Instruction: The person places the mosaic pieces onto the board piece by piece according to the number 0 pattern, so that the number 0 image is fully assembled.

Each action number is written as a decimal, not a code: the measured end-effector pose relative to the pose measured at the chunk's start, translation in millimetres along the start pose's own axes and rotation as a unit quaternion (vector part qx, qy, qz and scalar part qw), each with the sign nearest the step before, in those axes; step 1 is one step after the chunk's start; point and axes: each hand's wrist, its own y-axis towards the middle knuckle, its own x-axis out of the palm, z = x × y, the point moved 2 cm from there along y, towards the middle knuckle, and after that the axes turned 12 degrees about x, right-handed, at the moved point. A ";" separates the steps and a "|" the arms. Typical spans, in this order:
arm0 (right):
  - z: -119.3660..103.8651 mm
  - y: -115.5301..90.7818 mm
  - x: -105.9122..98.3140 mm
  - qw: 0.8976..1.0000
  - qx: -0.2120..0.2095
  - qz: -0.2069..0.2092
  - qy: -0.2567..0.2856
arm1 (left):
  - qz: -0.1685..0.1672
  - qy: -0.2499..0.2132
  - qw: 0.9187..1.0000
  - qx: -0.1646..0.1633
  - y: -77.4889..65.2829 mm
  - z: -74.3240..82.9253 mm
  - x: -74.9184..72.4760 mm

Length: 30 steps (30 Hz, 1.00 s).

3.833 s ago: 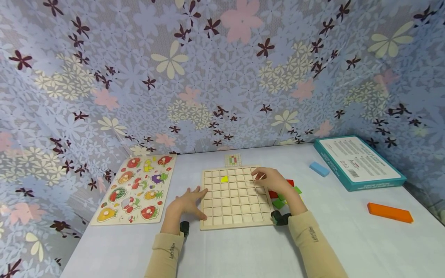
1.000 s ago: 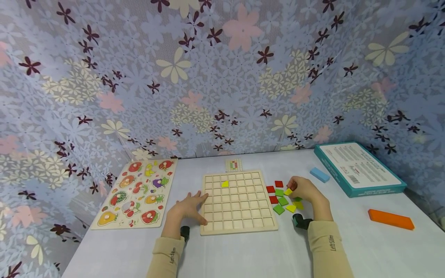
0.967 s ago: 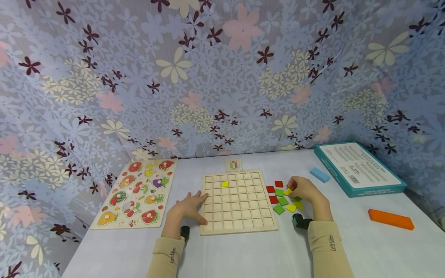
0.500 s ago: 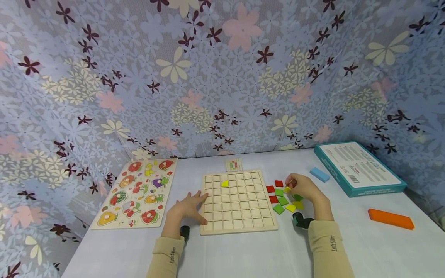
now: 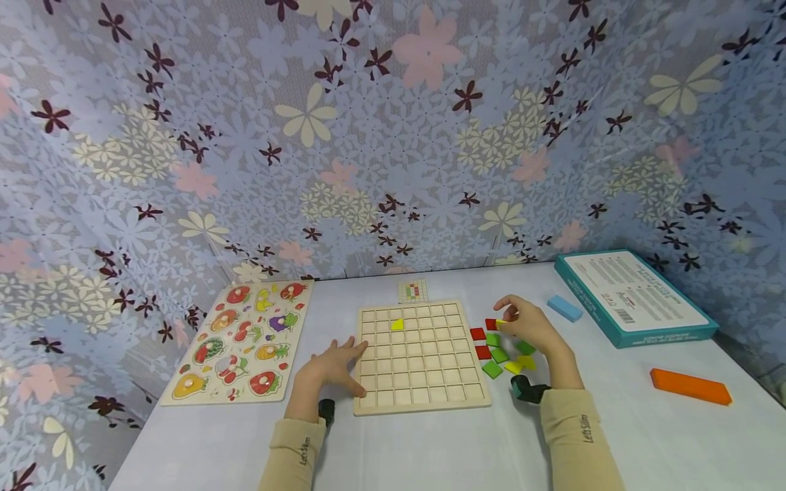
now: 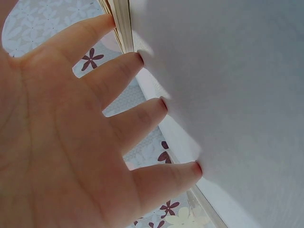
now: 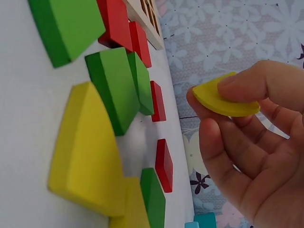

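Note:
My right hand pinches a yellow wooden tile with one rounded side between thumb and index finger. In the right wrist view it is lifted off the table. Loose red, green and yellow tiles lie beneath and beside this hand, right of a wooden grid board. Another yellow tile sits in a cell near the board's back. My left hand has its fingers spread at the board's left edge; in the left wrist view the fingertips rest on the white surface.
A small pattern card lies behind the board. On the left is a fruit puzzle board. To the right are a blue block, an orange block and a teal box. A floral cloth hangs behind the table.
My right hand has gone from over the board to the loose tiles, picked up a yellow tile and raised it slightly back and left. The left hand stays at the board's edge.

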 end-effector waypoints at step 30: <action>-28.2 11.4 28.6 0.998 -0.028 -0.016 -0.045 | -0.010 0.003 1.000 0.003 0.0 -0.2 -0.4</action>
